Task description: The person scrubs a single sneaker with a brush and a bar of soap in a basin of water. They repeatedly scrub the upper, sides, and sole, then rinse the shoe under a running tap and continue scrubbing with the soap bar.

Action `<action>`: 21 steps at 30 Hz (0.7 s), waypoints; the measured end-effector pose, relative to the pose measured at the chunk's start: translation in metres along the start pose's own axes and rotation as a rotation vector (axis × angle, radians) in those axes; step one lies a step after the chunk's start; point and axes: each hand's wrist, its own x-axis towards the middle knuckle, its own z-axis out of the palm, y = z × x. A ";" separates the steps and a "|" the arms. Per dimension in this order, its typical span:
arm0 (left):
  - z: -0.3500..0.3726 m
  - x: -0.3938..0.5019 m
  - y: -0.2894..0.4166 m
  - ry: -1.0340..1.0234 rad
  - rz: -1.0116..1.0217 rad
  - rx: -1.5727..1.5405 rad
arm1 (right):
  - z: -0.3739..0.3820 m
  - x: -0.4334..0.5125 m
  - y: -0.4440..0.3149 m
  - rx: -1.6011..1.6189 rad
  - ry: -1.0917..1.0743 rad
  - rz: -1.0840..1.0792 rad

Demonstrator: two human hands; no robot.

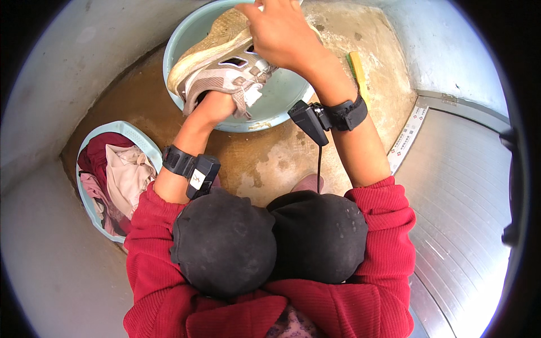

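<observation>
A beige and white sneaker with a thick yellowed sole is held tilted over a light blue plastic basin. My left hand reaches into the shoe's ankle opening; its fingers are hidden inside. My right hand is on the far side of the shoe, against its sole and side, with the fingertips near the picture's top edge. Something white shows beside those fingers, too little of it to name. Loose laces and a white tag or tongue hang from the shoe's near side.
A yellow brush with green bristles lies on the wet concrete floor, right of the basin. A smaller light blue basket of dark red, pink and cream clothes stands at the left. Walls close in on both sides, with a metal door at the right.
</observation>
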 end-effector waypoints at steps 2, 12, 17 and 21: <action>0.003 0.001 0.004 -0.053 -0.064 0.166 | 0.004 -0.004 -0.006 0.086 0.036 -0.067; 0.015 -0.004 0.014 0.163 -0.080 0.445 | 0.024 -0.007 -0.026 0.136 -0.096 -0.243; 0.007 0.004 0.021 -0.015 -0.146 0.440 | 0.013 -0.003 -0.011 0.042 -0.013 -0.164; 0.013 0.005 0.023 0.039 -0.049 0.442 | -0.005 0.001 0.008 0.051 0.022 -0.014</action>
